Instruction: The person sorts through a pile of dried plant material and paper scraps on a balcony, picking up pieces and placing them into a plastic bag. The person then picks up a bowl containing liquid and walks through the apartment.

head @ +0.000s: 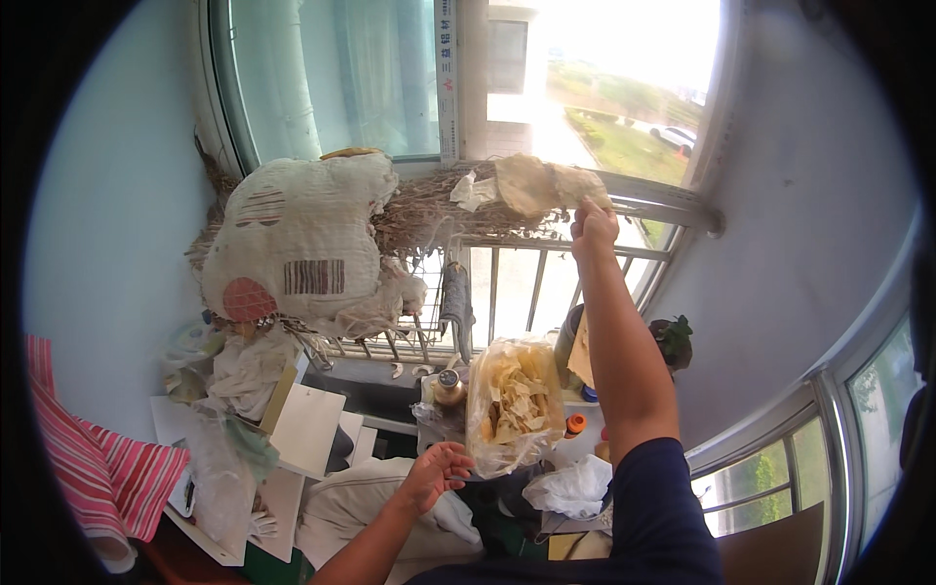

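My right hand [596, 227] reaches up to the window rail and pinches the edge of a thin tan sheet [581, 186]. Beside it, another tan sheet [521, 184] and a crumpled white piece [474, 191] lie on a bundle of dried stems [431, 208]. My left hand [437, 472] is low in front of me with its fingers apart, near the lower left edge of a clear plastic bag [479, 409]. That bag holds many thin, yellowish broken flakes [521, 387]. Whether my left fingertips touch the bag is hard to tell.
A patterned white cloth [314, 205] covers the stems at left. Metal window bars [537, 285] run behind. A lidded bottle [448, 387], an orange-capped bottle [575, 424] and a crumpled white plastic bag [570, 486] surround the flakes. White boxes [307, 428] and striped pink fabric [110, 468] are at left.
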Action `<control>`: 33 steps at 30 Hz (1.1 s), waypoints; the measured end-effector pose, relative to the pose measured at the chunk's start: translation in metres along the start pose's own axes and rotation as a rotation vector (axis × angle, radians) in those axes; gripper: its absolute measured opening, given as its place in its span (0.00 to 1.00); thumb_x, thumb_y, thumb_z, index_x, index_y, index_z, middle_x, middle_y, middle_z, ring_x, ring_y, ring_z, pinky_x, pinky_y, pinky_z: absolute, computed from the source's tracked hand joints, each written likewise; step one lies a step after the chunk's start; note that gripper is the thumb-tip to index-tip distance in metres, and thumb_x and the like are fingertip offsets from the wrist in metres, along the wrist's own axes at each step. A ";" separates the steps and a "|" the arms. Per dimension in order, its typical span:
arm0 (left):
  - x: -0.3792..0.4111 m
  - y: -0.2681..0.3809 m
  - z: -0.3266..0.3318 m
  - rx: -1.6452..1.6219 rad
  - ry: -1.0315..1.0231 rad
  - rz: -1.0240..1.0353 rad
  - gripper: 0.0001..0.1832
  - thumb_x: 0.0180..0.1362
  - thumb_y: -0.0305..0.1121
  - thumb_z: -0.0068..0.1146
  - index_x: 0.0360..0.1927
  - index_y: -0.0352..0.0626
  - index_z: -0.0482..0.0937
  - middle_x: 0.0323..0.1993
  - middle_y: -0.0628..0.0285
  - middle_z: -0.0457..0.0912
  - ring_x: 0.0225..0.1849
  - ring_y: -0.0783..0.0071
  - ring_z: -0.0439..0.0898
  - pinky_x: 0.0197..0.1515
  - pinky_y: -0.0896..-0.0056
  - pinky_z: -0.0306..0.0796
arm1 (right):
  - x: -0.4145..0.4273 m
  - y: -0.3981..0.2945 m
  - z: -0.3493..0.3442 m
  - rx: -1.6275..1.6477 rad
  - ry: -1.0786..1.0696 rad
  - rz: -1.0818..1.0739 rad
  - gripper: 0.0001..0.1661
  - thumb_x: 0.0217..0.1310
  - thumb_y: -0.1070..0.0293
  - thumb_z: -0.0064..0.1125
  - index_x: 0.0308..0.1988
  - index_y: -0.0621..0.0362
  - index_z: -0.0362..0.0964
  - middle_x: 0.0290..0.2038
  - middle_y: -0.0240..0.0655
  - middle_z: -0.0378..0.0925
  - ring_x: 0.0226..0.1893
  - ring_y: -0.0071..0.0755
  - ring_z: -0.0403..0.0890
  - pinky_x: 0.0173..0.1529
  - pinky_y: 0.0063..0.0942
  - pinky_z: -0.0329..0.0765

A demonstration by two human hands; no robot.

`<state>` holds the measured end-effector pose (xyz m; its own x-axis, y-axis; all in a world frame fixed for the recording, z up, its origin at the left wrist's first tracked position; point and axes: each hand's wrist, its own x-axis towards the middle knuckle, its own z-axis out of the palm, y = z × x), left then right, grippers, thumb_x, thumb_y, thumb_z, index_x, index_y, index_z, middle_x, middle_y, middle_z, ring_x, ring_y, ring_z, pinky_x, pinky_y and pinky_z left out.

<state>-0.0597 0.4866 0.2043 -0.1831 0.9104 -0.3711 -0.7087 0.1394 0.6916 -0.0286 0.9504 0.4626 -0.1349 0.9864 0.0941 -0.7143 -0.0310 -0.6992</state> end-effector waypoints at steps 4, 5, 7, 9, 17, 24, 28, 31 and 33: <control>0.000 -0.001 -0.002 -0.014 0.004 0.003 0.22 0.68 0.48 0.56 0.56 0.44 0.69 0.46 0.55 0.82 0.39 0.74 0.82 0.41 0.71 0.78 | 0.012 0.011 -0.003 -0.053 -0.002 0.033 0.09 0.61 0.77 0.61 0.36 0.50 0.70 0.23 0.22 0.68 0.17 0.15 0.66 0.15 0.17 0.55; 0.000 -0.001 -0.002 -0.013 0.005 0.001 0.22 0.68 0.48 0.56 0.56 0.44 0.69 0.46 0.55 0.82 0.39 0.74 0.82 0.41 0.71 0.79 | 0.015 0.012 -0.006 -0.082 -0.005 0.049 0.08 0.61 0.76 0.61 0.36 0.50 0.70 0.23 0.22 0.68 0.17 0.16 0.66 0.16 0.18 0.55; -0.001 -0.001 0.001 -0.014 0.012 -0.002 0.23 0.68 0.48 0.56 0.56 0.44 0.68 0.46 0.55 0.82 0.39 0.74 0.82 0.41 0.71 0.79 | 0.014 0.014 -0.008 -0.125 0.003 0.088 0.08 0.61 0.74 0.62 0.36 0.50 0.70 0.23 0.23 0.69 0.18 0.16 0.67 0.17 0.18 0.57; -0.003 0.001 0.005 0.005 0.023 0.000 0.23 0.68 0.48 0.57 0.56 0.44 0.68 0.46 0.55 0.82 0.39 0.74 0.82 0.41 0.71 0.79 | 0.012 0.014 -0.008 -0.150 0.029 0.130 0.07 0.61 0.72 0.63 0.36 0.50 0.71 0.24 0.23 0.69 0.19 0.17 0.68 0.19 0.20 0.59; 0.003 -0.001 0.010 0.019 0.010 -0.013 0.23 0.68 0.48 0.56 0.56 0.43 0.69 0.45 0.55 0.82 0.39 0.73 0.82 0.42 0.70 0.78 | 0.026 0.018 -0.033 -0.154 0.022 0.192 0.07 0.65 0.63 0.62 0.36 0.50 0.72 0.25 0.25 0.70 0.21 0.20 0.70 0.22 0.20 0.60; 0.002 -0.002 0.009 0.027 0.018 -0.021 0.22 0.68 0.48 0.56 0.56 0.44 0.69 0.46 0.55 0.82 0.39 0.73 0.82 0.41 0.71 0.78 | 0.030 0.025 -0.039 -0.159 0.014 0.220 0.07 0.66 0.61 0.61 0.38 0.51 0.74 0.26 0.25 0.72 0.22 0.20 0.70 0.22 0.19 0.62; 0.001 -0.004 0.006 0.016 0.031 -0.027 0.22 0.68 0.48 0.56 0.56 0.44 0.69 0.45 0.56 0.82 0.39 0.74 0.82 0.41 0.70 0.79 | 0.028 0.028 -0.043 -0.165 0.014 0.231 0.09 0.66 0.61 0.61 0.40 0.52 0.75 0.29 0.28 0.76 0.23 0.20 0.71 0.22 0.18 0.64; 0.000 -0.005 0.006 0.013 0.031 -0.018 0.22 0.68 0.48 0.55 0.56 0.44 0.69 0.45 0.56 0.82 0.39 0.74 0.82 0.41 0.71 0.78 | 0.025 0.029 -0.043 -0.181 0.040 0.234 0.09 0.66 0.61 0.60 0.42 0.53 0.75 0.31 0.29 0.79 0.23 0.20 0.71 0.22 0.17 0.65; 0.001 -0.006 0.006 0.013 0.034 -0.020 0.22 0.69 0.48 0.55 0.56 0.44 0.69 0.45 0.56 0.82 0.39 0.74 0.82 0.41 0.71 0.78 | 0.024 0.026 -0.045 -0.174 0.027 0.238 0.10 0.66 0.61 0.59 0.43 0.53 0.75 0.32 0.30 0.79 0.23 0.20 0.71 0.22 0.17 0.66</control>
<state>-0.0513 0.4887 0.2036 -0.1925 0.8935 -0.4057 -0.7037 0.1625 0.6916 -0.0199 0.9805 0.4147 -0.2644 0.9587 -0.1045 -0.5362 -0.2362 -0.8104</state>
